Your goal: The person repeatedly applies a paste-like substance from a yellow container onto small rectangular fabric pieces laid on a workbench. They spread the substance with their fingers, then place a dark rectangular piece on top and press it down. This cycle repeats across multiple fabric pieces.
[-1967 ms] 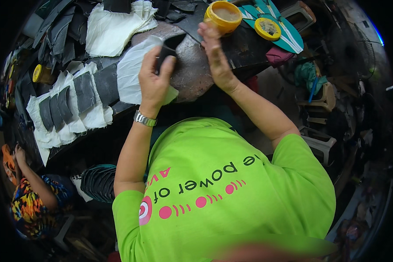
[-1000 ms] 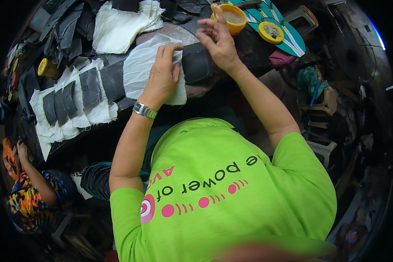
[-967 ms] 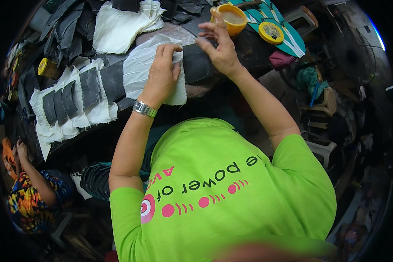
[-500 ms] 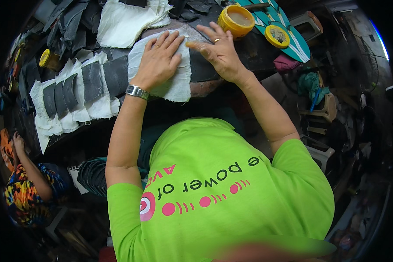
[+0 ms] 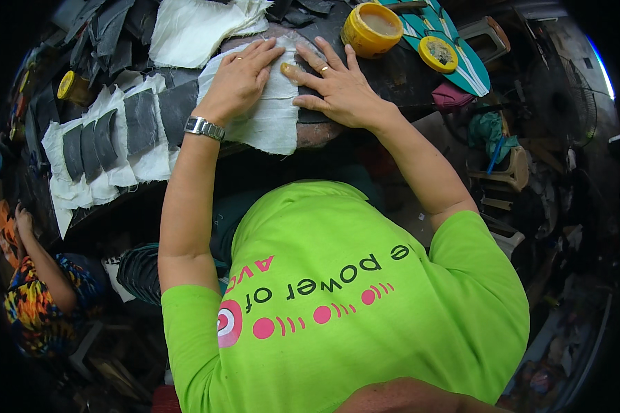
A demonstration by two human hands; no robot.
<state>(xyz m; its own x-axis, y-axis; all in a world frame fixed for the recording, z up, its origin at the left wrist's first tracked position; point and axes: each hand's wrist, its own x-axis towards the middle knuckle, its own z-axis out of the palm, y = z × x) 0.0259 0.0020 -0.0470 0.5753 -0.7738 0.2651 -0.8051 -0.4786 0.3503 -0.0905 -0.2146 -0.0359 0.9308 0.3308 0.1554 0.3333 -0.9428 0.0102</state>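
A white cloth piece (image 5: 269, 127) with frayed edges lies on the worktable in front of me. My left hand (image 5: 238, 81) rests flat on its upper left part, fingers stretched out, a metal watch on the wrist. Across from it, my right hand (image 5: 341, 88) is spread at the cloth's right edge, with the index fingertip, stained yellowish, over the cloth. Neither hand grips anything. Left of the cloth, several dark grey rectangular patches (image 5: 141, 122) lie in a row on overlapping white cloth strips (image 5: 60, 144).
Beyond my right hand stands a yellow tub (image 5: 370, 31) of cloudy paste, near a yellow lid (image 5: 437, 55) on a teal board (image 5: 472, 69). Another white cloth (image 5: 186, 34), dark scraps (image 5: 110, 34) and a small yellow-capped jar (image 5: 72, 88) lie farther left. Another person (image 5: 45, 296) sits at left.
My right hand has come down toward the cloth, its fingers now spread at the right edge. My left hand has shifted slightly up the cloth.
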